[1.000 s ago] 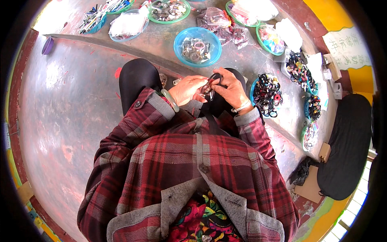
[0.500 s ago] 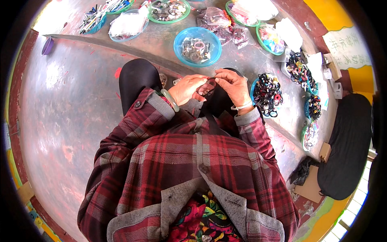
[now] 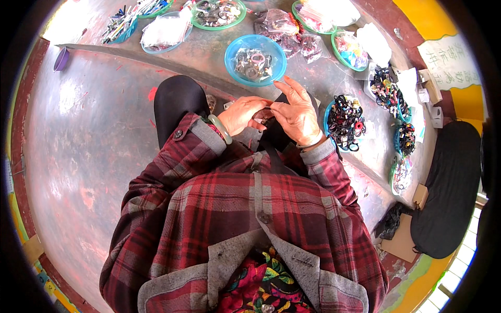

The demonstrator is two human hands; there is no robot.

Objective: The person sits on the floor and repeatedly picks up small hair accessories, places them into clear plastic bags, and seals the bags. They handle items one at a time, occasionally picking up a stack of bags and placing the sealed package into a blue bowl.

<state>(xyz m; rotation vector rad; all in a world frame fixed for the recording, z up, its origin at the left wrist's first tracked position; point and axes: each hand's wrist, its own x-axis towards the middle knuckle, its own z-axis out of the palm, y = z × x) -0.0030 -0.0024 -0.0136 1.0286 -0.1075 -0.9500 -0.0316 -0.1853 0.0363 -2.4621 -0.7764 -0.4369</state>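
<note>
Both hands meet above my lap, between my knees. My left hand (image 3: 243,113), with a pale green bangle (image 3: 220,129) at its wrist, is closed around a dark, thin hair tie (image 3: 268,110), mostly hidden by the fingers. The thumb and forefinger of my right hand (image 3: 298,117) pinch the same hair tie at its right side, while the other fingers stretch up and away. Just beyond the hands sits a blue basin (image 3: 282,67) holding small bagged pieces, among them a pink ring. To the right of my right hand is a basket heaped with black hair ties (image 3: 345,122).
More baskets of black hair ties (image 3: 389,88) line the right. At the back are a green-rimmed basket (image 3: 219,23), clear bags of dark pieces (image 3: 284,31) and a basket of pens (image 3: 119,28). A purple bowl (image 3: 61,59) lies far left; a long black cushion (image 3: 449,193) is at right.
My right hand has turned, and its outer fingers have lifted and spread from a curled hold. The dark loop, clearer before, is now more covered. The left hand has stayed nearly in place.
</note>
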